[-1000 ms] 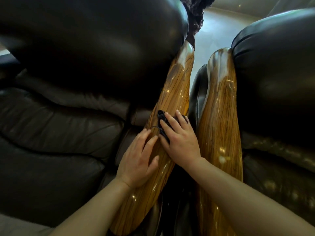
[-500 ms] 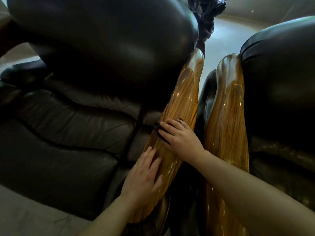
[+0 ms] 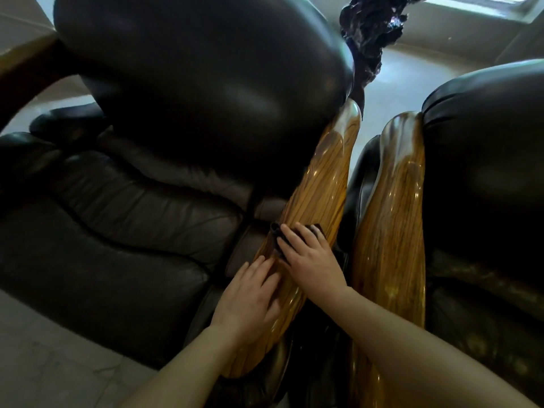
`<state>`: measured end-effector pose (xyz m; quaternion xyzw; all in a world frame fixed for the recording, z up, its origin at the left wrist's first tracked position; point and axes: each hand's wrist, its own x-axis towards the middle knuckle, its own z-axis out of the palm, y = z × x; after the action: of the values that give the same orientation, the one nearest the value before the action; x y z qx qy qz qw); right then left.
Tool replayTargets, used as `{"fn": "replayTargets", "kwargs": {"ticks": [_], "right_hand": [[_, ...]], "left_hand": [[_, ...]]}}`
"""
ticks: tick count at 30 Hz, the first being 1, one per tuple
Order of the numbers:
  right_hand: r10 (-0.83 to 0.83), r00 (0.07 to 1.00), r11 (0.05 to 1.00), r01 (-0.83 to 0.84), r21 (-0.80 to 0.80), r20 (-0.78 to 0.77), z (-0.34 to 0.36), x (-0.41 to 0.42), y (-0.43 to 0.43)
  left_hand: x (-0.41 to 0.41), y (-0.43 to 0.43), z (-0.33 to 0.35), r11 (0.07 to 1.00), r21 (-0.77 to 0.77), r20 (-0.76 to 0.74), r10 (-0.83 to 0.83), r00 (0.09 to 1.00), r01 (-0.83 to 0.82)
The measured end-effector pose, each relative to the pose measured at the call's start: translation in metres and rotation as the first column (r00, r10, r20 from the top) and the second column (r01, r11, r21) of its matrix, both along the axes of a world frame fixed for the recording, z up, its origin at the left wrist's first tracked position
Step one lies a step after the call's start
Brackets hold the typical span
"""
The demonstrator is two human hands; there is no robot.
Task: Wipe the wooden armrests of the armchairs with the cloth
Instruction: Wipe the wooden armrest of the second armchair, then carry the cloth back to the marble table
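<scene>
Two glossy wooden armrests run side by side between two dark leather armchairs. On the left armrest [image 3: 321, 187], my right hand [image 3: 309, 260] presses a small dark cloth [image 3: 278, 234] flat against the wood; only the cloth's edges peek out past my fingers. My left hand [image 3: 250, 298] lies flat on the same armrest just below and to the left, fingers spread, holding nothing. The right armrest [image 3: 391, 219] has no hand on it.
The left armchair [image 3: 147, 201] fills the left of the view with its seat and backrest. The right armchair [image 3: 485, 172] stands close beside it with a narrow gap between them. A dark gnarled object [image 3: 371, 28] stands behind, on a pale tiled floor [image 3: 44, 363].
My right hand with the cloth has slid down the left armrest towards me. My left hand has stayed flat on the wood. The camera has tilted, showing more floor.
</scene>
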<state>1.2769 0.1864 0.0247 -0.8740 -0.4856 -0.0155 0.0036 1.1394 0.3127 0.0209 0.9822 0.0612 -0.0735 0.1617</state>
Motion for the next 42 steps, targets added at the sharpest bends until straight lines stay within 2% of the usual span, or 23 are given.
{"fn": "replayTargets", "kwargs": {"ticks": [5,8,11,14,20,26,34,42], "right_hand": [[0.158,0.986,0.977,-0.164,-0.136,-0.052,0.017,-0.016,-0.016],[0.139,0.984,0.972,-0.157,-0.175,-0.115,0.042,-0.015,-0.01],[-0.005,0.964,0.998,-0.012,-0.06,-0.266,0.084,-0.01,-0.002],[-0.063,0.948,0.994,0.089,0.069,-0.311,0.127,-0.009,-0.001],[-0.043,0.956,0.978,0.1,0.184,-0.291,0.2,-0.034,-0.019],[-0.028,0.915,0.962,0.134,0.238,-0.402,0.249,-0.078,-0.038],[0.101,0.917,0.952,0.024,0.306,-0.386,0.295,-0.144,-0.033],[0.201,0.885,0.957,-0.085,0.279,-0.421,0.317,-0.242,-0.026]], "left_hand": [[-0.019,0.009,0.019,0.991,0.025,-0.06,0.13,0.99,-0.128],[-0.028,0.015,0.04,0.984,0.042,-0.086,0.177,0.98,-0.174],[-0.035,0.019,0.072,0.97,0.027,-0.119,0.244,0.962,-0.242],[-0.037,0.021,0.106,0.961,0.026,-0.13,0.275,0.953,-0.274],[-0.064,-0.003,0.165,0.942,0.059,-0.079,0.334,0.939,-0.33],[-0.12,-0.037,0.2,0.902,0.055,-0.049,0.43,0.902,-0.427],[-0.209,-0.053,0.23,0.798,0.105,0.01,0.595,0.804,-0.593],[-0.332,-0.073,0.254,0.684,0.118,0.057,0.719,0.693,-0.719]]}}
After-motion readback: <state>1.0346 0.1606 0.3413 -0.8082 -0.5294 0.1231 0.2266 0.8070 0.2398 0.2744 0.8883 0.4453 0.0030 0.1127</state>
